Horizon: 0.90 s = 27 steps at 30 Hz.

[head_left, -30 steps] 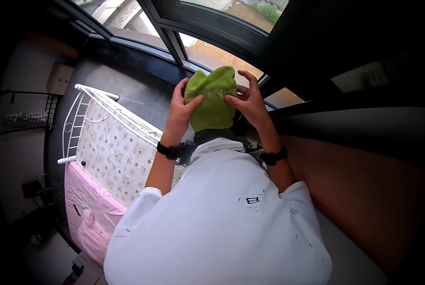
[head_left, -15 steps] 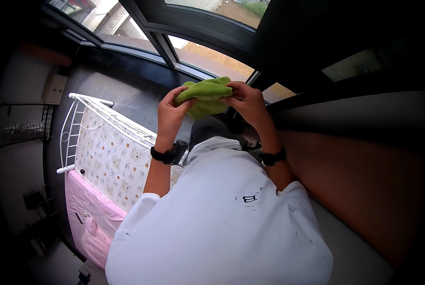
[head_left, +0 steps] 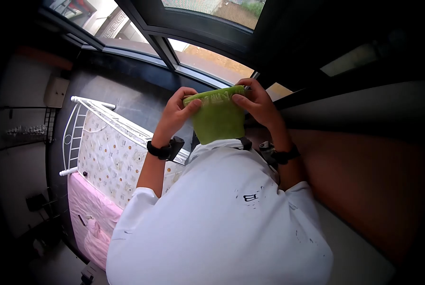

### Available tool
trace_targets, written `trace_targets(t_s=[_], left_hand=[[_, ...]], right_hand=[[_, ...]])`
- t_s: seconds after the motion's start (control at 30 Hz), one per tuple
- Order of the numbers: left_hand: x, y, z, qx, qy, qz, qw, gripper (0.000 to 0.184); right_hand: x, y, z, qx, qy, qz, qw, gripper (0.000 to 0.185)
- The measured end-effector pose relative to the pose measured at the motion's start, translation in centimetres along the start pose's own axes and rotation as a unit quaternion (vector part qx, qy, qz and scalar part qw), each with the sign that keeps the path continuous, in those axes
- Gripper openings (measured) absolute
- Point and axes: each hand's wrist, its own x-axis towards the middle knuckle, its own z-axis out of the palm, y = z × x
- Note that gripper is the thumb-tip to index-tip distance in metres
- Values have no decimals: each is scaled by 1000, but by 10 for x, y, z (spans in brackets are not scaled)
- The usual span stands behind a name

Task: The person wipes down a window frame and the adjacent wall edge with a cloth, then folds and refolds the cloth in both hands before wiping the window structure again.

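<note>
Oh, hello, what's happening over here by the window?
A person in a white T-shirt is holding up a green cloth in front of them. The left hand and the right hand each pinch it near the top, thumbs on the near side, and the rest hangs down. Beside them stands a white metal bed frame with a patterned mattress, and the window is ahead.

Now holds the green cloth [head_left: 219,118] by a nearly straight top edge, no longer bunched between left hand [head_left: 176,111] and right hand [head_left: 260,104]; shows pale lettering [head_left: 219,97] just below that edge and reaches the white shirt [head_left: 217,204].
</note>
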Motion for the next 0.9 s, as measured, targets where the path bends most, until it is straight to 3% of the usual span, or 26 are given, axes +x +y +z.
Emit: trace_targets(t_s=[0.13,0.2,0.23,0.33,0.4,0.43,0.47,0.53,0.57,0.6,0.67,0.77,0.83,0.9], left_hand=[[-1,7,15,-67,-9,-15,998,58],[-4,1,28,-183,-29,53,981,72],[-7,2,35,-163,-30,58,985,81],[-9,5,45,-127,-18,53,990,78],[-8,9,44,-142,-11,57,988,68],[-8,11,43,-163,7,67,984,59],[-7,10,41,-161,-2,66,985,59],[-6,8,39,-126,42,118,984,36],[-8,14,41,-138,39,114,983,19],[-10,12,42,-136,34,116,983,19],[-12,8,41,-58,70,129,987,17],[-18,17,46,-119,32,111,986,26],[-20,28,53,-140,6,104,985,34],[-23,37,58,-96,-44,130,986,58]], right_hand=[[-10,-14,2,5,30,-8,1000,44],[-11,-5,-2,-113,35,-117,986,55],[-13,-4,-3,-111,42,-116,986,55],[-23,-6,-1,-120,36,-106,986,68],[-42,-22,9,72,27,-37,996,82],[-46,-26,8,55,14,-47,997,96],[-49,-28,7,57,23,-49,997,96],[-51,-31,2,-20,-6,-31,999,93],[-54,-33,2,-49,10,-39,998,76],[-57,-30,2,-49,14,-41,998,76],[-59,-25,1,-60,20,-91,994,56],[-59,-19,-2,-130,48,-182,974,46],[-62,-18,6,-58,63,-146,986,51],[-64,-21,12,14,77,-108,991,56]])
